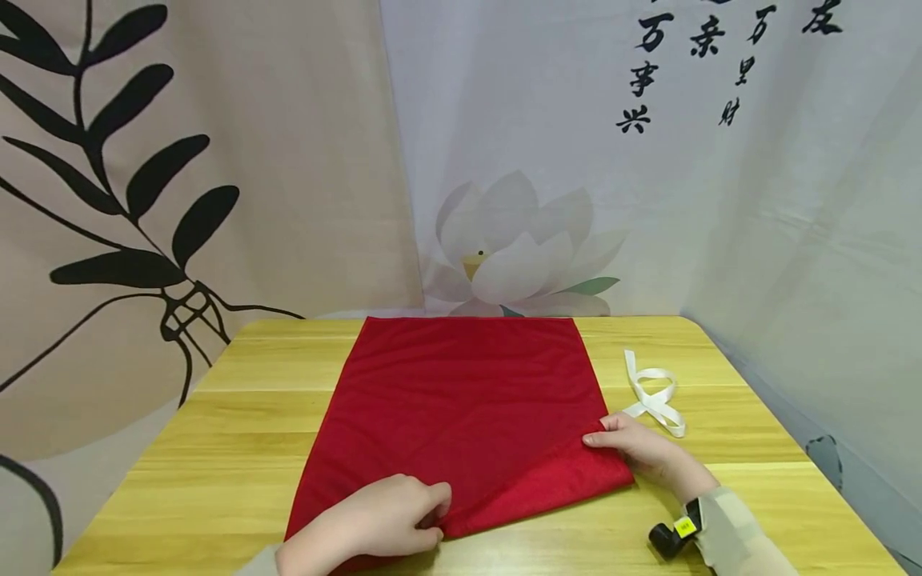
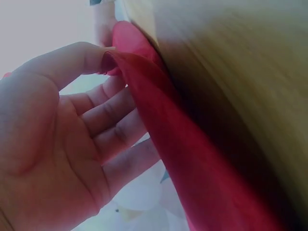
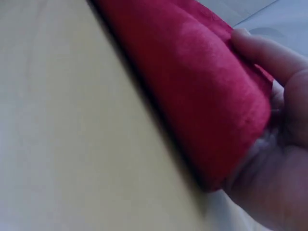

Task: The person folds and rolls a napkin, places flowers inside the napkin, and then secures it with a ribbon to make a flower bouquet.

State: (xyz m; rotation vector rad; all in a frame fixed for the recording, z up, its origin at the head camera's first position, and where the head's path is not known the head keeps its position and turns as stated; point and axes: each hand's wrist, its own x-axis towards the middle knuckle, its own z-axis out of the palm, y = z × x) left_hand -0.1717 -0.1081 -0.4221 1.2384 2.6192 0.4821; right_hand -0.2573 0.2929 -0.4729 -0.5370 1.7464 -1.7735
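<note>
A red cloth [image 1: 461, 376] is lying on the bench [image 1: 763, 504], mostly stretching toward its far edge. The left hand [image 1: 385, 516] is pinching the near edge in its fingers; the right hand [image 1: 644, 450], farther out beside a white ribbon [image 1: 663, 404], is gripping the right side, a turned-up flap [image 1: 547, 490] slanting between them.

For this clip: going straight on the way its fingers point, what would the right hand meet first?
More of the cloth, whose edge the right hand already pinches; the ribbon looks off that line. Whether it would clear the surface is unclear.
</note>
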